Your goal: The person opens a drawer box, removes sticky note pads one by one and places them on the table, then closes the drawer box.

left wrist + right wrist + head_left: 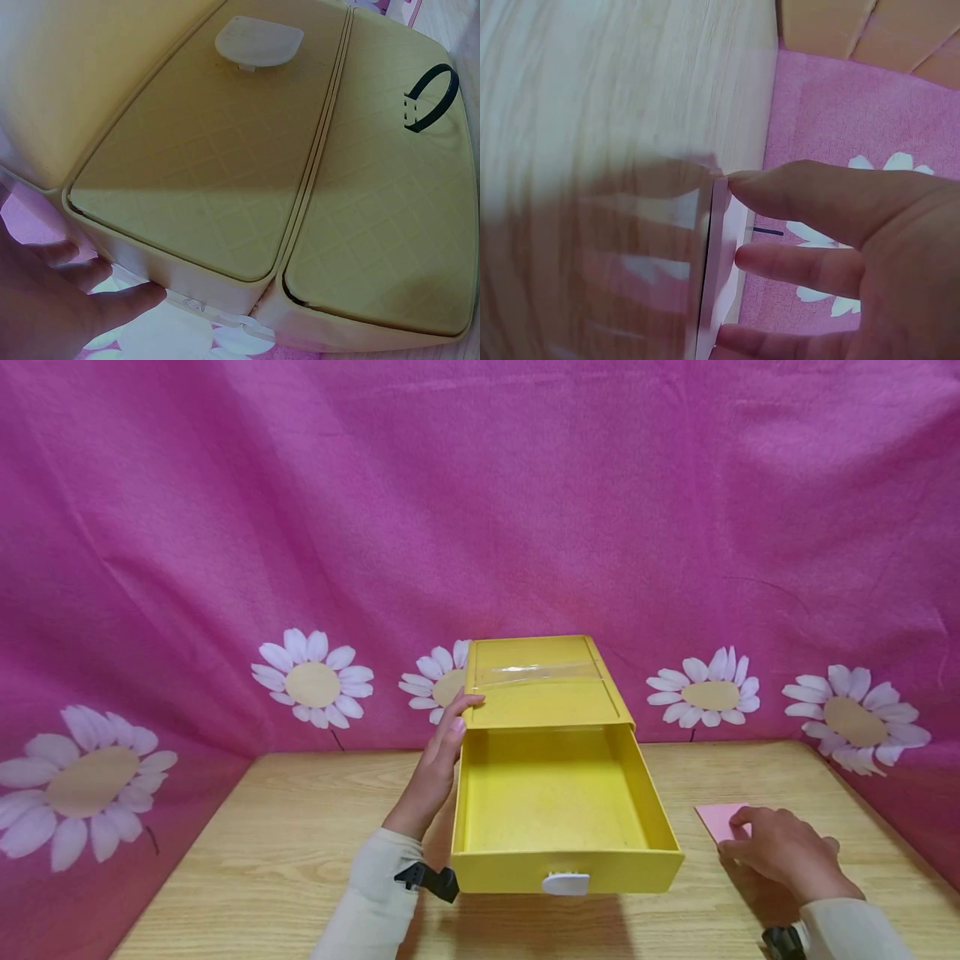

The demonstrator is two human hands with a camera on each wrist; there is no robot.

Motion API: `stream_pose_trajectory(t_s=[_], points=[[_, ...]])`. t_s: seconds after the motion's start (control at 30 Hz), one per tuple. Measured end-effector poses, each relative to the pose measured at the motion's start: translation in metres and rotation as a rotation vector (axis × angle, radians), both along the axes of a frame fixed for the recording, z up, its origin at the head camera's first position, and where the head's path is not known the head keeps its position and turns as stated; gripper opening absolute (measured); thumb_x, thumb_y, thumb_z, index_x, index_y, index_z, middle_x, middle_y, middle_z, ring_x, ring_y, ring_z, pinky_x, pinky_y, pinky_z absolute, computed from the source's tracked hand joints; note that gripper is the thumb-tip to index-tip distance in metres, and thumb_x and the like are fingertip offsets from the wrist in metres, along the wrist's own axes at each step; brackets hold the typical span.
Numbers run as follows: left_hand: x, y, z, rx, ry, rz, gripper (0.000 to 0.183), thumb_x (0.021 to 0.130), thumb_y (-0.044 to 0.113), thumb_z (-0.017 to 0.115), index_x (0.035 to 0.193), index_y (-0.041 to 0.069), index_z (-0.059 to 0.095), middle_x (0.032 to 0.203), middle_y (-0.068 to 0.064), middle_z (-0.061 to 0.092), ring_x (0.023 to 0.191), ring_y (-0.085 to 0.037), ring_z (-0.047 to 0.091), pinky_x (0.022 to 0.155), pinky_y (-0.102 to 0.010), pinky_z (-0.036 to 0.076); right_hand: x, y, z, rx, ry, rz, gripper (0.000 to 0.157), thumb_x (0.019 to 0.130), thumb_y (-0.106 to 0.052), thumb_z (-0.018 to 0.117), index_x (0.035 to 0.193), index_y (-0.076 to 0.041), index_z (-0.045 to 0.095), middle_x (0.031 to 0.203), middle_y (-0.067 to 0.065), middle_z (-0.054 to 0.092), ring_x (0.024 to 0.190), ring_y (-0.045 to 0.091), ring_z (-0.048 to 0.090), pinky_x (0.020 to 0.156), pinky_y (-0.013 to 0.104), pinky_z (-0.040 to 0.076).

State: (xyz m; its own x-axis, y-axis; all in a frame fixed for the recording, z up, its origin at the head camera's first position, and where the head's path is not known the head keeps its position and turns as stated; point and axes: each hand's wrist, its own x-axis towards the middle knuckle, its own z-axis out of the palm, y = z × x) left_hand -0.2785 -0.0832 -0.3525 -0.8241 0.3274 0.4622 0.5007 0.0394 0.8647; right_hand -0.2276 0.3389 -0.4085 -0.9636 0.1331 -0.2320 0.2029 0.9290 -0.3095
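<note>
A yellow drawer unit [547, 702] stands on the table with its top drawer [570, 872] pulled out toward me and a white handle [566, 883] on the drawer front. My left hand [435, 768] rests along the unit's left side, a fingertip over the top edge. In the left wrist view its fingers [127, 304] extend beside the unit's side wall. At the right, my right hand [787, 847] reaches down over a flat pink pad of paper [716, 817] on the table. The right wrist view shows thumb and fingers touching the pink pad [718, 247].
Clear tape [525, 672] crosses the unit's top. Below the pulled-out drawer are closed fronts, one with a white handle [259, 41], another with a black loop [435, 97]. A pink cloth [480, 510] with white flowers hangs behind the wooden table [300, 860].
</note>
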Motion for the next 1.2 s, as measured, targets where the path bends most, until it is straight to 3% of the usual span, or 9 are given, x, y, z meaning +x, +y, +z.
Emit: stream_pose_trajectory(t_s=[0.4, 0.6, 0.87, 1.2], points=[[0.001, 0.0, 0.001, 0.001, 0.007, 0.001, 0.043, 0.103, 0.042, 0.028, 0.141, 0.027, 0.039, 0.161, 0.002, 0.006, 0.144, -0.019, 0.01, 0.108, -0.063, 0.022, 0.001, 0.002, 0.007, -0.047, 0.005, -0.035, 0.059, 0.08, -0.04, 0.074, 0.118, 0.003, 0.058, 0.093, 0.018, 0.063, 0.084, 0.036, 0.052, 0.071, 0.06, 0.036], [0.001, -0.001, 0.002, -0.002, 0.005, 0.002, 0.043, 0.103, 0.042, 0.028, 0.141, 0.028, 0.039, 0.161, 0.002, 0.006, 0.145, -0.017, 0.008, 0.108, -0.064, 0.019, 0.003, 0.006, 0.013, -0.043, 0.056, -0.008, 0.058, 0.086, -0.04, 0.068, 0.123, 0.003, 0.056, 0.096, 0.018, 0.063, 0.086, 0.037, 0.052, 0.071, 0.063, 0.035], [0.001, -0.001, 0.002, -0.002, 0.003, 0.0, 0.043, 0.103, 0.042, 0.028, 0.142, 0.027, 0.039, 0.161, 0.003, 0.006, 0.144, -0.019, 0.01, 0.108, -0.064, 0.021, 0.003, 0.006, 0.023, -0.025, 0.115, 0.025, 0.066, 0.084, -0.048, 0.068, 0.125, 0.001, 0.055, 0.12, 0.033, 0.055, 0.096, 0.046, 0.052, 0.066, 0.058, 0.036], [0.001, 0.0, 0.001, 0.001, 0.003, -0.006, 0.042, 0.103, 0.041, 0.028, 0.142, 0.027, 0.038, 0.161, 0.002, 0.005, 0.144, -0.021, 0.01, 0.108, -0.063, 0.021, 0.013, -0.008, 0.04, -0.001, 0.219, 0.083, 0.066, 0.082, -0.048, 0.07, 0.126, -0.001, 0.056, 0.112, 0.03, 0.06, 0.088, 0.041, 0.056, 0.061, 0.051, 0.037]])
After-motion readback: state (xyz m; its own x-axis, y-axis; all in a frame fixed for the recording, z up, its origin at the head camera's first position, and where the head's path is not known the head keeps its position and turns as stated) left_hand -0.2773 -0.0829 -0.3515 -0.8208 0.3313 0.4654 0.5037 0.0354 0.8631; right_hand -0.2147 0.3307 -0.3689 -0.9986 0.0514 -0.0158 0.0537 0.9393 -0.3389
